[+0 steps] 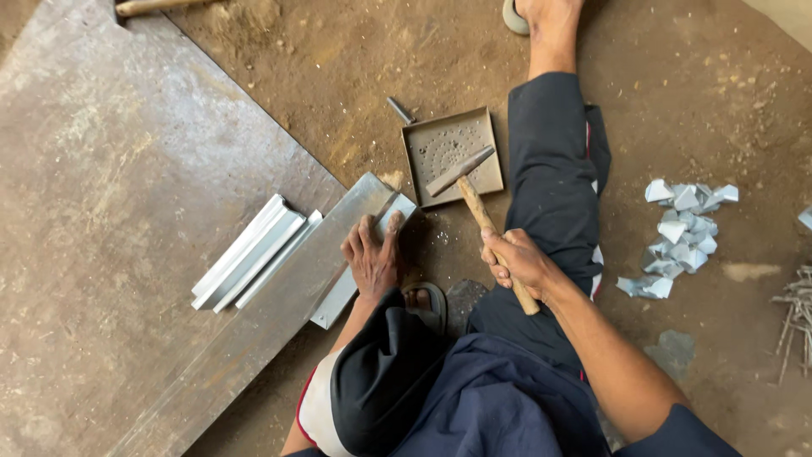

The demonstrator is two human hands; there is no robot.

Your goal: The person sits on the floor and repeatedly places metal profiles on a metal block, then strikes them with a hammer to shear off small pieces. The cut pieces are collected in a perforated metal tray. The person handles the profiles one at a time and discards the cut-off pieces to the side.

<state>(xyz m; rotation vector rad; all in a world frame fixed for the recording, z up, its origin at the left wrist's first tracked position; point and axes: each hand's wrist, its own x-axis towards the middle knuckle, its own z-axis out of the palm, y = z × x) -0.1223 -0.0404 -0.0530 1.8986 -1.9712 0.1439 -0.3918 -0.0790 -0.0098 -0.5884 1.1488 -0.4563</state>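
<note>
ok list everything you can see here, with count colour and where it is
hammer: one, wooden handle, held over the tray
square tray: one, brown metal, on the dirt ahead
long metal strip: one, grey, under the left hand
folded channels: a few, silver, on the big sheet
big sheet: one, grey-brown, left
cut scraps: a pile, silver-blue, right
thin rods: a bundle, grey, far right edge
sandal: one, dark, by the knee
left hand: pressing the strip
right hand: gripping the hammer handle
</note>
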